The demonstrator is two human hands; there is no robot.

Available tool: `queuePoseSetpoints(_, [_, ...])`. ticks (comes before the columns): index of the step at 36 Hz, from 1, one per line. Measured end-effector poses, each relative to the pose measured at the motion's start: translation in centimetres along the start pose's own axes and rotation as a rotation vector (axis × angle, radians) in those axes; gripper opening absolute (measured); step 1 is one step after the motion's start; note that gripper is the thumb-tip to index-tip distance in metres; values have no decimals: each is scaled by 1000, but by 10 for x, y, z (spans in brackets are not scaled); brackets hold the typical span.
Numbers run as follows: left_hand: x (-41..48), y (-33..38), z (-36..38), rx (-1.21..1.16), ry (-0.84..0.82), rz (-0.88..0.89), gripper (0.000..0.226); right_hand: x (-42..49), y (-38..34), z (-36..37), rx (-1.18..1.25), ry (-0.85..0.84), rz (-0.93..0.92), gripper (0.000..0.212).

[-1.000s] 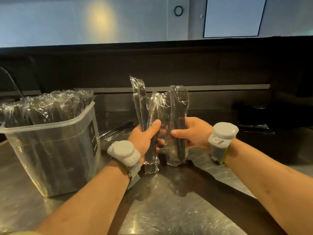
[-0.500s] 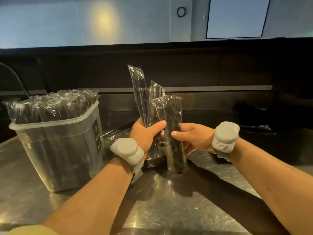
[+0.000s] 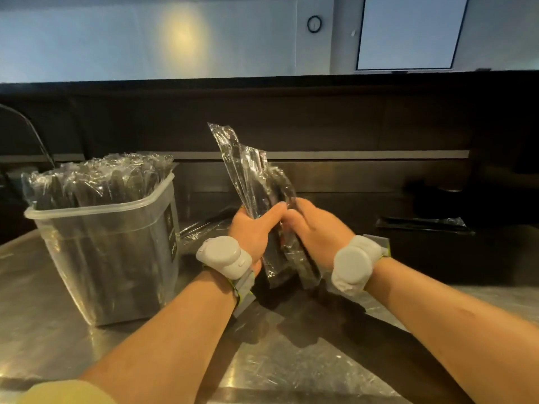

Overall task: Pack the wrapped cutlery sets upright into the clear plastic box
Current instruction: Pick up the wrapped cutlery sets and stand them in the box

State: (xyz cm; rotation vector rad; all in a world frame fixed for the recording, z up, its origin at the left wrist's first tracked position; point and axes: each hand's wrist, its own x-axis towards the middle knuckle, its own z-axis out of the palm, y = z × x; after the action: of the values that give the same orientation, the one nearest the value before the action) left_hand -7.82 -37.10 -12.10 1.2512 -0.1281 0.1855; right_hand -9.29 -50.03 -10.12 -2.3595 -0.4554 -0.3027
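Observation:
A bundle of wrapped cutlery sets [image 3: 251,179], black utensils in clear plastic sleeves, stands tilted to the upper left above the steel counter. My left hand [image 3: 253,228] grips the bundle from the left, thumb across its front. My right hand [image 3: 313,228] closes on it from the right, pressed against the left hand. The sleeves' lower ends [image 3: 291,269] hang between my wrists. The clear plastic box [image 3: 116,246] stands on the counter to the left, packed with several upright wrapped sets [image 3: 96,179] that rise above its rim.
More wrapped sets [image 3: 204,228] lie flat on the counter behind my left hand, beside the box. A dark tray with wrapped items [image 3: 423,224] sits at the right. A dark raised back ledge [image 3: 291,126] runs behind the steel counter [image 3: 291,374].
The two hands came together, merging the separate sleeves into one bundle. The bundle now leans to the left instead of standing straight.

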Motion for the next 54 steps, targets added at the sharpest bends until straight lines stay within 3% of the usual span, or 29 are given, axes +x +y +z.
queuePoseSetpoints(6, [-4, 11, -3, -23, -112, -54, 30, -5, -2, 1, 70, -105, -110, 36])
queuePoseSetpoints(9, [-9, 17, -2, 88, -66, 30, 21, 1, 10, -2, 149, -85, -32, 23])
queuePoseSetpoints(12, [-13, 28, -1, 215, 13, 130, 7, 1, 18, -4, 279, -76, 120, 24])
queuePoseSetpoints(15, [-20, 54, -1, 351, 54, 228, 8, 4, 20, -5, 166, -38, 97, 30])
queuePoseSetpoints(19, [-26, 99, -10, 613, 61, 429, 12, 13, 6, -8, 196, 7, 58, 31])
queuePoseSetpoints(23, [-32, 144, -27, 1049, 226, 616, 20, 17, -22, -8, 535, 103, 11, 30])
queuePoseSetpoints(25, [-35, 163, -41, 1297, 377, 634, 28, 21, -41, -3, 758, 100, 24, 31])
queuePoseSetpoints(28, [-33, 180, -57, 1527, 519, 487, 29, 28, -69, 4, 915, 76, -5, 31])
queuePoseSetpoints(32, [-26, 196, -80, 1559, 505, 231, 26, 38, -98, 9, 1008, 99, -88, 29])
queuePoseSetpoints(42, [-25, 228, -116, 1559, 216, -47, 38, 61, -137, 21, 1146, 41, -83, 27])
queuePoseSetpoints(45, [-24, 229, -123, 1511, 176, -53, 34, 67, -143, 26, 1148, 6, -90, 27])
queuePoseSetpoints(49, [-31, 226, -128, 1533, 3, -2, 23, 69, -158, 37, 1177, -36, -113, 28])
queuePoseSetpoints(51, [-29, 224, -138, 1501, -37, 29, 28, 67, -166, 43, 1196, -52, -142, 26])
queuePoseSetpoints(54, [-25, 212, -150, 1147, 15, 61, 20, 59, -178, 46, 1225, -138, -244, 21])
